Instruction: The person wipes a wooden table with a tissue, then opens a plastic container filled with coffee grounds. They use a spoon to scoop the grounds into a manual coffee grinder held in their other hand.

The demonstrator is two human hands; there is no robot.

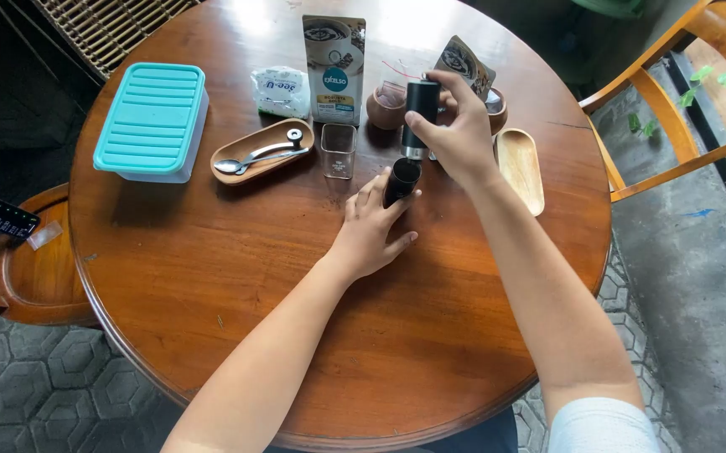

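My right hand (457, 134) is closed around a black cylindrical grinder body (421, 105), held upright above the round wooden table (212, 277). Just below it stands a small black cup-shaped part (401, 179). My left hand (371, 226) rests on the table with its fingers touching that cup's side. A clear square glass (338, 150) stands to the left of the cup.
A teal-lidded plastic box (152, 120) sits at the left. An oval wooden tray (262, 151) holds a spoon and a crank handle. A coffee bag (334, 57), a white packet (280, 91), a brown bowl (386, 107) and an empty wooden tray (521, 168) are at the back. Wooden chairs (690, 101) flank the table.
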